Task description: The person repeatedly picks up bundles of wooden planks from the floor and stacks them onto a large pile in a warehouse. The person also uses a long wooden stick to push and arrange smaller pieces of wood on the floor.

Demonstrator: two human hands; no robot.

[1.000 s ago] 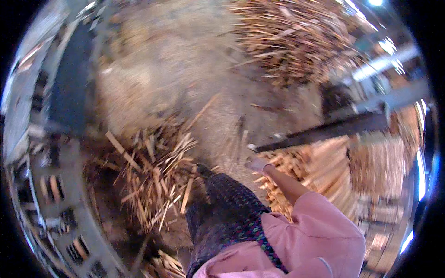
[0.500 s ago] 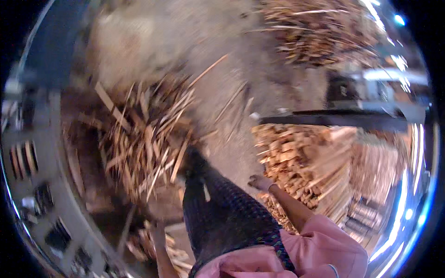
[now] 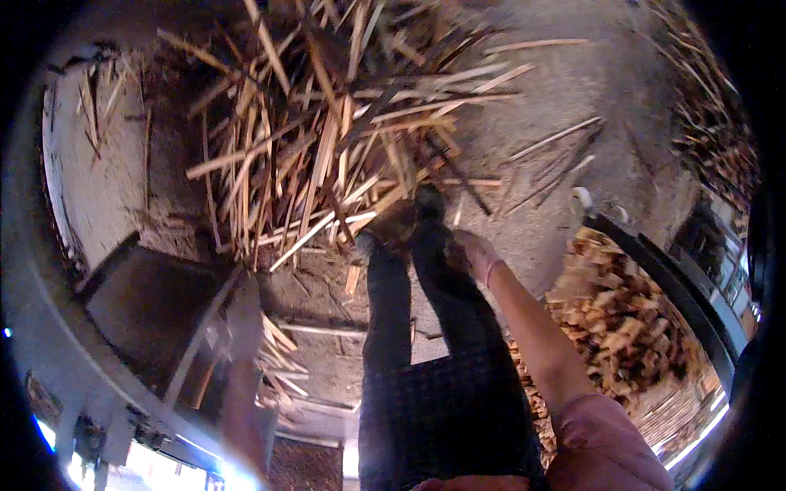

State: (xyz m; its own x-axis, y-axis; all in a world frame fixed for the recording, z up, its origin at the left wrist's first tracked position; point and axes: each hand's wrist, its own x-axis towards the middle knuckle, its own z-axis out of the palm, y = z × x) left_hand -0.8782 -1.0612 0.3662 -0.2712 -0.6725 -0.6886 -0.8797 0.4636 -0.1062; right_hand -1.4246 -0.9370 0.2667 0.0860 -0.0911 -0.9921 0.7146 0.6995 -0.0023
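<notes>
My right hand [image 3: 473, 255] hangs in front of my right leg, with a band at the wrist. Its fingers look loosely spread, and nothing shows in them. On the left, my left hand [image 3: 243, 299] is smeared by motion beside a dark metal bin or chute [image 3: 151, 307], so its fingers cannot be made out. Just beyond my feet lies a large tangled heap of thin wood strips [image 3: 327, 147], pale and brown, pointing many ways. Smaller offcuts [image 3: 282, 360] lie between my left arm and my legs.
A stack of cut wood pieces [image 3: 630, 327] stands on the right behind a dark metal beam [image 3: 663, 270]. Loose sticks [image 3: 557, 137] lie on the dusty floor [image 3: 565, 90]. Another wood pile [image 3: 704, 114] is at the far right. A curved grey machine edge [image 3: 49, 327] runs along the left.
My view has swung left and down, bringing the strip heap in front of my feet. My right hand has come in against my leg; my left arm has risen beside the dark metal bin.
</notes>
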